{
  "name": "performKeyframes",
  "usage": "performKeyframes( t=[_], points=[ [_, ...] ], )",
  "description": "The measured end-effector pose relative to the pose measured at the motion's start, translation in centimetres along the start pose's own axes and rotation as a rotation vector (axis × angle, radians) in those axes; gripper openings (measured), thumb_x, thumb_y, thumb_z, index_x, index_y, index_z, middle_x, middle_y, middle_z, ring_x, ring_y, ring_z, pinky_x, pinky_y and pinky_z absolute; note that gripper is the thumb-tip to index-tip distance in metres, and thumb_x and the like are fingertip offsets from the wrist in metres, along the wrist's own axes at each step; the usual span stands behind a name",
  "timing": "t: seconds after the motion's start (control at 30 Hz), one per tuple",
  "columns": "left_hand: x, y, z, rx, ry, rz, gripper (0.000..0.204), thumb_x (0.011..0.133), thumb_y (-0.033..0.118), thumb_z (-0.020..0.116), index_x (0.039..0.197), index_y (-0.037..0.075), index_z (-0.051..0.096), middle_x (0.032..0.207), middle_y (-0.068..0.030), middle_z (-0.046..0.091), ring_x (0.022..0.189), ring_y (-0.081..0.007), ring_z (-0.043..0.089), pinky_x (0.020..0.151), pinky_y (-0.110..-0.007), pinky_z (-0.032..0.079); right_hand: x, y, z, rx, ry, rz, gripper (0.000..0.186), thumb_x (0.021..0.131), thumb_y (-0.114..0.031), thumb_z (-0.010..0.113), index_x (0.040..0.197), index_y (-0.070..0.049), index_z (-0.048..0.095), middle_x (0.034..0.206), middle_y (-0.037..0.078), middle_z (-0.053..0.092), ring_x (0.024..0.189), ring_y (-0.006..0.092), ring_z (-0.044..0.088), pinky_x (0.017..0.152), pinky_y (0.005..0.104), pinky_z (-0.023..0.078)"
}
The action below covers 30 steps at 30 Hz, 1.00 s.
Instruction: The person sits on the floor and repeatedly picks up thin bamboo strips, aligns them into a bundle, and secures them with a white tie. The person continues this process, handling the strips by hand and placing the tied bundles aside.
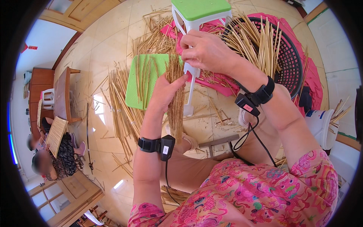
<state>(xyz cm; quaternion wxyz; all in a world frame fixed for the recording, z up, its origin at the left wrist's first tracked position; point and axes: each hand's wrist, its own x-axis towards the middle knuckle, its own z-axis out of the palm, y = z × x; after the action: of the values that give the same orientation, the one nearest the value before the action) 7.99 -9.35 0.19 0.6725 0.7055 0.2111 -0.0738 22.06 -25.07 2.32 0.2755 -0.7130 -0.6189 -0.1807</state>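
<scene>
My left hand [166,90] is wrapped round an upright bundle of dried, brushy plant stalks [176,109], thumb across its front. Just right of the bundle's upper part, my right hand [206,51] is closed with its fingers bent together. Whatever sits between those fingers is too small or hidden to name. Under and beside the left hand stands a green-topped stool [132,90] with several thin stalks lying on it. A second stool with a green seat [202,8] and white legs stands beyond my right hand.
A black plastic basket [294,60] full of cut stalks [261,49] rests on pink cloth [315,83] at the right. Beside it is a white bucket [319,126]. Loose stalks [123,102] litter the tiled floor. At far left, two people handle a woven panel [56,136].
</scene>
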Motion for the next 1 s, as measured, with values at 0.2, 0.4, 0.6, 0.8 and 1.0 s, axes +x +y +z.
performKeyframes(
  t=[0.2,0.4,0.6,0.8,1.0],
  points=[
    [0.0,-0.2,0.2,-0.009,-0.004,-0.034,0.031,0.086,0.024,0.071,0.105,0.002,0.062,0.083,-0.0005,0.061,0.071,-0.0095,0.053,0.063,-0.028,0.044,-0.2,0.5,0.5,-0.006,-0.089,-0.019,0.012,0.069,-0.013,0.072,0.074,-0.009,0.062,0.086,0.002,0.057,0.090,0.0212,0.058,0.079,0.0363,0.049],
    [0.0,-0.3,0.4,-0.038,-0.012,-0.026,0.027,0.090,0.025,0.068,0.105,0.004,0.057,0.081,-0.0014,0.060,0.069,-0.0095,0.057,0.060,-0.026,0.046,-0.3,0.4,1.1,-0.018,-0.102,-0.012,0.011,0.070,-0.013,0.072,0.075,-0.009,0.063,0.081,0.002,0.058,0.089,0.0216,0.059,0.078,0.0364,0.050],
    [0.2,-0.7,0.1,-0.041,-0.002,-0.015,0.027,0.091,0.026,0.067,0.105,0.005,0.058,0.082,-0.0012,0.061,0.070,-0.0092,0.058,0.060,-0.026,0.046,-0.2,0.5,1.2,0.011,-0.091,-0.025,0.010,0.070,-0.013,0.072,0.073,-0.009,0.064,0.081,0.002,0.059,0.091,0.0218,0.060,0.075,0.0361,0.052],
    [0.3,-1.0,0.2,-0.052,0.005,-0.010,0.027,0.091,0.026,0.067,0.105,0.005,0.059,0.082,-0.0015,0.062,0.070,-0.0095,0.058,0.061,-0.026,0.047,-0.3,0.3,1.4,-0.004,-0.122,-0.046,0.009,0.069,-0.015,0.072,0.071,-0.010,0.065,0.081,0.001,0.060,0.093,0.0204,0.060,0.077,0.0360,0.051],
    [-0.2,0.1,0.9,-0.040,0.022,-0.018,0.026,0.091,0.025,0.066,0.104,0.004,0.059,0.080,-0.0028,0.062,0.069,-0.0105,0.058,0.060,-0.026,0.047,-0.4,0.5,1.9,-0.085,-0.171,-0.032,0.010,0.066,-0.017,0.072,0.070,-0.011,0.066,0.079,0.000,0.061,0.092,0.0198,0.060,0.079,0.0352,0.050]
  ],
)
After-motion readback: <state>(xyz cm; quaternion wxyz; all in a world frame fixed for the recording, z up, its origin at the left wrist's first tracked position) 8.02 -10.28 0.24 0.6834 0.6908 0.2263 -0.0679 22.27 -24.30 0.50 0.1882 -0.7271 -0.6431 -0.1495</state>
